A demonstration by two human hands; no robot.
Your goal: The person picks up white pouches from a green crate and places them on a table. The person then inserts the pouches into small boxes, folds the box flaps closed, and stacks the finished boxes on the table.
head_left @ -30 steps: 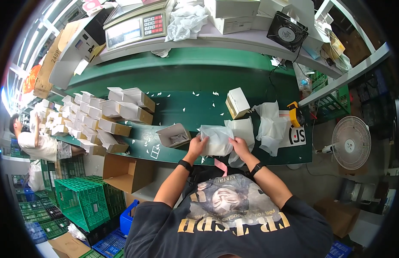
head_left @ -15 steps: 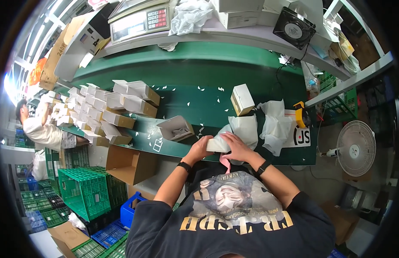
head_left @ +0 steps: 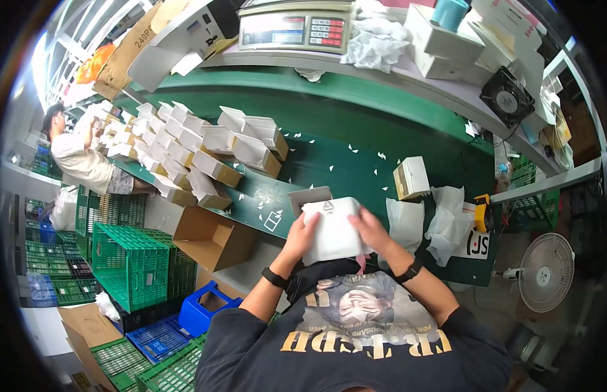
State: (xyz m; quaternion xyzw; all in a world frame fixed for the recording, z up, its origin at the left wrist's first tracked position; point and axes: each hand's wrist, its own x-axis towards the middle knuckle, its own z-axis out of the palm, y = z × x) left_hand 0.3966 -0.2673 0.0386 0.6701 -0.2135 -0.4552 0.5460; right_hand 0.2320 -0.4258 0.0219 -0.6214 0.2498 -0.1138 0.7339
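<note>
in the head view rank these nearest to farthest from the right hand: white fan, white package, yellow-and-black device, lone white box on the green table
1. White package: against the right hand, to its left.
2. Lone white box: farther up the green table, slightly right.
3. Yellow-and-black device: near the table's right end.
4. White fan: far right, beyond the table's edge.

Squarish white package (head_left: 333,232), marked face upward
</note>
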